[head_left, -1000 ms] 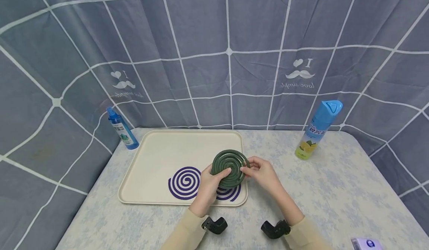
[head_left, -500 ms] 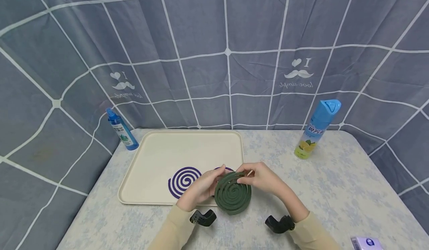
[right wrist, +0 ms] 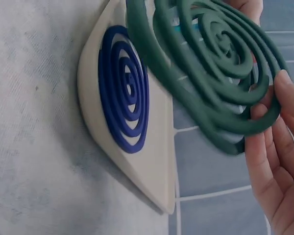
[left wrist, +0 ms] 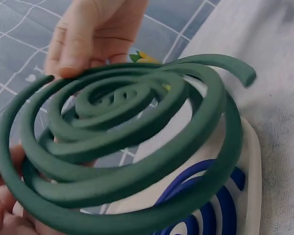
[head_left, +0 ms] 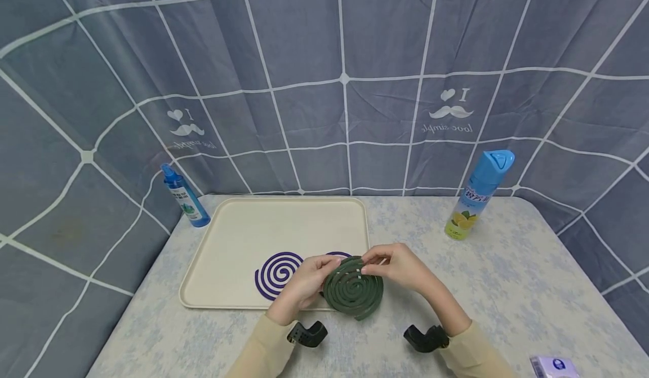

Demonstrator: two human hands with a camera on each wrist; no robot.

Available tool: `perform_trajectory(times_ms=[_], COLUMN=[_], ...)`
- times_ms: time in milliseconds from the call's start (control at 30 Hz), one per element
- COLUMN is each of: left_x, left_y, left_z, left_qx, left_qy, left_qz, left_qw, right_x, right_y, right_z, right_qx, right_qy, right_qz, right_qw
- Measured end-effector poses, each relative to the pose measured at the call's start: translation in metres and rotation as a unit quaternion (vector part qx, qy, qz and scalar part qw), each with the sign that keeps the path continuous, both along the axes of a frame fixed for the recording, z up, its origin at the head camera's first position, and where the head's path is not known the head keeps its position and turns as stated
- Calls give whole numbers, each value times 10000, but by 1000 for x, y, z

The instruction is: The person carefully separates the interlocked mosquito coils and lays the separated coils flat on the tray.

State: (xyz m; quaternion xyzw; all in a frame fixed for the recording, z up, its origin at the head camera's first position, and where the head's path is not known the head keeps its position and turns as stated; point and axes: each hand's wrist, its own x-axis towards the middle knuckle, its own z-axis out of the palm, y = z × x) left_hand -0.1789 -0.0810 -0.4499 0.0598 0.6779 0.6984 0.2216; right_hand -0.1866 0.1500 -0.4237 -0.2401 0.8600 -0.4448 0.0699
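Note:
A dark green mosquito coil pair (head_left: 353, 296), two spirals nested together, is held tilted above the front right of the tray. My left hand (head_left: 306, 279) holds its left upper edge with thumb and fingers. At the upper right edge, my right hand (head_left: 400, 266) pinches the coils between thumb and fingertips. In the left wrist view the green spirals (left wrist: 93, 193) stand partly apart, with one loose end sticking out. On the tray lie two purple coils. The right one (right wrist: 105, 88) is mostly hidden behind the green pair in the head view.
The cream tray (head_left: 274, 220) lies on a patterned tablecloth (head_left: 416, 220). A blue spray bottle (head_left: 185, 196) stands at the back left, a blue and yellow spray can (head_left: 479, 198) at the back right. A purple packet (head_left: 555, 368) sits near the front right edge. Behind hangs a grey checked curtain (head_left: 304, 45).
The green coil pair has come down toward the front edge and tipped. My left hand has shifted left, changing its hold to the upper left edge; my right hand keeps pinching.

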Motion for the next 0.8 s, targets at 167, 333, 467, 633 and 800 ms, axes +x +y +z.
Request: perform_trajectory(times_ms=[167, 333, 467, 633, 800], left_x=[2, 1, 2, 3, 4], left_y=[-1, -1, -1, -1, 0], left_z=[2, 2, 2, 1, 2], left_qx=[45, 313, 536, 789, 828], left_qy=[7, -171, -251, -219, -211], left_qz=[285, 437, 659, 929, 1104], left_qw=[9996, 9984, 9961, 9923, 9902], right_x=[-1, 1, 2, 3, 4], right_y=[2, -1, -3, -7, -9], right_z=[-4, -7, -9, -11, -13], right_qx=[-10, -281, -413, -514, -443], right_qy=[20, 141, 250, 110, 76], right_qz=[-182, -398, -579, -964, -1259], right_qw=[9998, 9987, 9972, 9940, 9910])
